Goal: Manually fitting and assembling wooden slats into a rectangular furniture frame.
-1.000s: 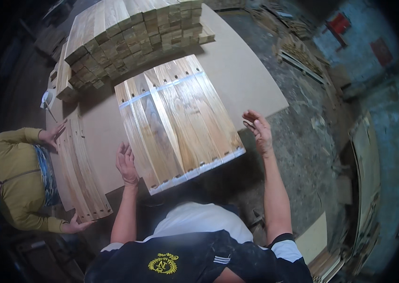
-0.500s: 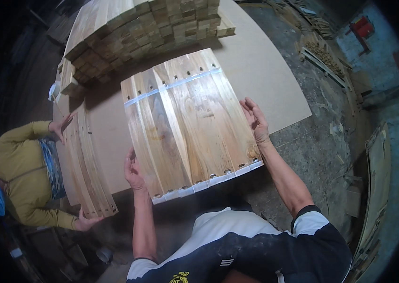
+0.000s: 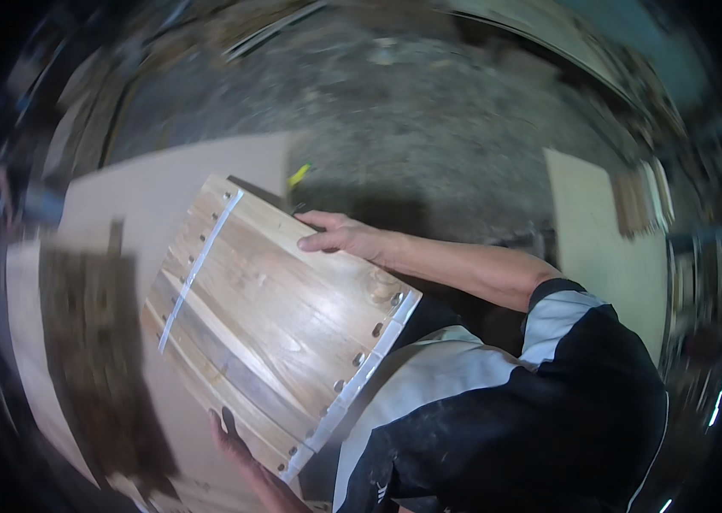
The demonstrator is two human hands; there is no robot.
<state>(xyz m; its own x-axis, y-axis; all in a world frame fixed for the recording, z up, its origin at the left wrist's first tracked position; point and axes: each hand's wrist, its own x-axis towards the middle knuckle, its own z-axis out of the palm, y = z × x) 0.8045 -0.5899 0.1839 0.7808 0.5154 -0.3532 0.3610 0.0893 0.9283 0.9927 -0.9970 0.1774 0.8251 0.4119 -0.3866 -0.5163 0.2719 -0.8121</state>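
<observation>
The taped wooden-slat bundle [image 3: 280, 299] juts past the tabletop [image 3: 177, 175]; the right hand [image 3: 340, 236], fingers closed, grips one long edge; the left hand [image 3: 235, 445], half-open, meets the opposite edge, hold unclear; grey floor [image 3: 429, 128] spreads beyond.

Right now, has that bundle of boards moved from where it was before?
Yes. Judged against the table, the bundle of boards has shifted outward across its edge, so more of it sticks out past there.

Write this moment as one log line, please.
board bundle: pale strip across far end | left hand: at lower-left edge | right hand: gripping opposite edge | pale tabletop: partly behind bundle
</observation>
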